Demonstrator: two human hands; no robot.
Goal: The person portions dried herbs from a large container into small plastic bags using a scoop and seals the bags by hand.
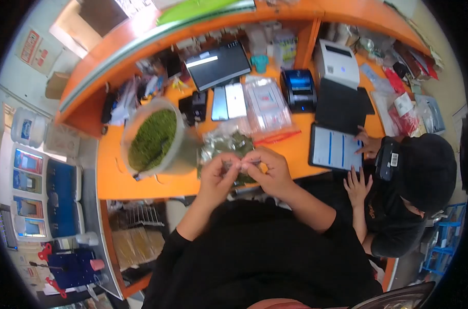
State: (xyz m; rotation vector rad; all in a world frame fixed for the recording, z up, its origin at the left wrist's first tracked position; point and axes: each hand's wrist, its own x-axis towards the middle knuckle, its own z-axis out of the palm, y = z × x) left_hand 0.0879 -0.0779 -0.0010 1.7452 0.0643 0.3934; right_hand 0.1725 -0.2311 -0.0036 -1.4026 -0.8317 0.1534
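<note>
My left hand [218, 172] and my right hand [269, 169] meet at the fingertips above the front of the orange desk [136, 188]. Both are closed in a pinch on the thin film of a clear plastic bag [216, 141]; my fingers hide most of the gripped part. Dark green stuff shows through plastic under and around the hands. Left of them stands a large translucent tub [185, 149], tilted in view, with chopped green leafy material [154, 136] inside. A dark-handled utensil [147, 160] lies in the green material.
Behind my hands are a flat pack of clear bags [267, 105], two phones [228, 103], a monitor [218, 64] and a black printer [299, 90]. At right, a co-worker in a black cap [424, 165] touches a tablet [336, 148]. A white printer [338, 63] stands behind it.
</note>
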